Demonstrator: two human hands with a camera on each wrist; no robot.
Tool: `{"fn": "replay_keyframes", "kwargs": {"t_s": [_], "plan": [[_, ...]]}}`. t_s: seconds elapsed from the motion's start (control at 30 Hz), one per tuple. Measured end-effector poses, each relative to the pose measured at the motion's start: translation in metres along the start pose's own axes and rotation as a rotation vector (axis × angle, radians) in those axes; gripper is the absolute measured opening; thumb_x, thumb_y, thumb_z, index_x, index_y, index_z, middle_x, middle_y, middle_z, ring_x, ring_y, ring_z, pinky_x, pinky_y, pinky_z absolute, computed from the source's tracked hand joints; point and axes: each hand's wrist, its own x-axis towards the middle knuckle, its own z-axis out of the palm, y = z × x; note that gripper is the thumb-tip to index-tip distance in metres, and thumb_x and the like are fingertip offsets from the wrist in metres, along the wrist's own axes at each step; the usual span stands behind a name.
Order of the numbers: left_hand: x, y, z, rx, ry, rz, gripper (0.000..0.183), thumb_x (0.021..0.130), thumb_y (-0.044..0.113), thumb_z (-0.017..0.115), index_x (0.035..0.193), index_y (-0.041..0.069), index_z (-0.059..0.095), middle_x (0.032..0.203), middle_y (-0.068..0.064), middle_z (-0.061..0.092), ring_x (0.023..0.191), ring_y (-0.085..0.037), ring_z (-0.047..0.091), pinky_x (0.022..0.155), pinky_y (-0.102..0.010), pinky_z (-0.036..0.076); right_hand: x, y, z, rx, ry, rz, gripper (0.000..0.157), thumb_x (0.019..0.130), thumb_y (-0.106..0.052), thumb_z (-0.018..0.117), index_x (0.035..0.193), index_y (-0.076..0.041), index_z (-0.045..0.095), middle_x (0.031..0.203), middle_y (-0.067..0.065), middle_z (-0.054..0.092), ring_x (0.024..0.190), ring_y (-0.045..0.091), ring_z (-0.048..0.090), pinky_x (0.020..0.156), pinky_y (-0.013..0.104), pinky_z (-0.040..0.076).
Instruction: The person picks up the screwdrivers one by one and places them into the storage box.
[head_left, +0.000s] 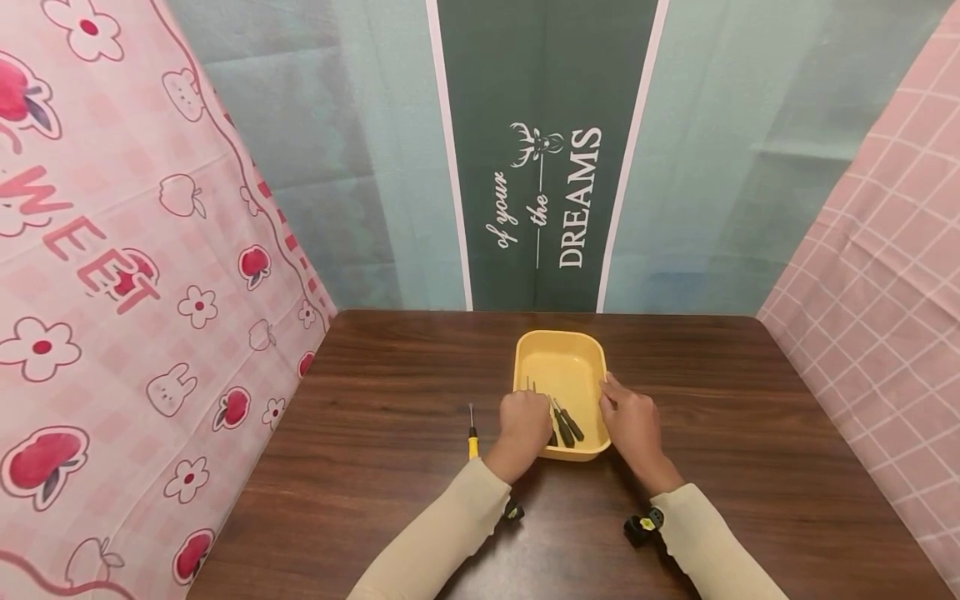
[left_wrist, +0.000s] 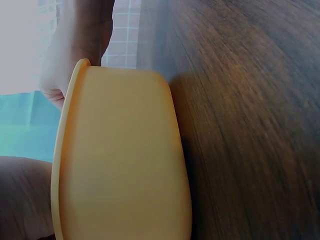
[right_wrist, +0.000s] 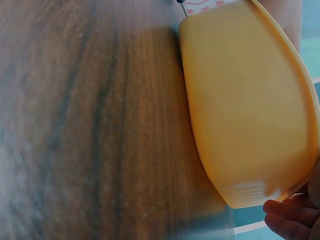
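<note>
A yellow plastic tub point(head_left: 564, 454) stands on the table, with several dark-handled screwdrivers point(head_left: 566, 429) lying in its near part. My left hand point(head_left: 525, 421) reaches over the tub's left side with its knuckles up; two thin metal shafts show just beyond it. Its fingertips are hidden, so I cannot tell what they hold. On the opposite side, my right hand point(head_left: 632, 425) grips the tub's right rim. Seen from the right wrist, the fingers point(right_wrist: 287, 220) of that hand curl at the tub's end. A yellow-and-black screwdriver point(head_left: 472, 437) lies outside the tub, left of my left hand.
The brown wood-grain table point(head_left: 390, 367) reaches back to a green and teal curtain point(head_left: 532, 83). Pink patterned cloth point(head_left: 135, 333) hangs along the left, and pink checked cloth point(head_left: 885, 275) along the right. A dark wrist camera point(head_left: 641, 529) sits below the right sleeve.
</note>
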Motion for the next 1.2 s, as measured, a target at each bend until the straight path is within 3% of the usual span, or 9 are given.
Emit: {"fn": "replay_keyframes", "kwargs": {"t_s": [0.73, 1.03, 1.2], "plan": [[0.0, 0.0032, 0.0053, -0.004, 0.12, -0.01, 0.026, 0.087, 0.036, 0.075, 0.065, 0.024, 0.068, 0.061, 0.005, 0.06, 0.054, -0.009, 0.056, 0.044, -0.028, 0.04, 0.0011, 0.0026, 0.0019, 0.001, -0.007, 0.006, 0.02, 0.088, 0.0, 0.072, 0.106, 0.004, 0.076, 0.118, 0.018, 0.07, 0.093, 0.042, 0.071, 0.067, 0.055, 0.054], [-0.0002, 0.0047, 0.0061, 0.0, 0.175, 0.003, 0.03, 0.086, 0.034, 0.076, 0.061, 0.023, 0.064, 0.058, 0.006, 0.058, 0.052, -0.008, 0.054, 0.044, -0.027, 0.039, 0.0008, 0.0041, 0.0033, 0.004, -0.008, 0.011, 0.02, 0.087, 0.0, 0.072, 0.106, 0.004, 0.076, 0.118, 0.019, 0.07, 0.095, 0.042, 0.07, 0.068, 0.056, 0.054], [0.0004, 0.0049, 0.0058, -0.004, 0.174, 0.002, 0.027, 0.086, 0.032, 0.075, 0.062, 0.023, 0.066, 0.06, 0.005, 0.06, 0.054, -0.009, 0.057, 0.045, -0.028, 0.041, 0.0008, 0.0047, 0.0039, 0.006, -0.013, 0.022, 0.02, 0.088, 0.0, 0.072, 0.107, 0.004, 0.076, 0.119, 0.019, 0.069, 0.097, 0.042, 0.07, 0.068, 0.056, 0.054]]}}
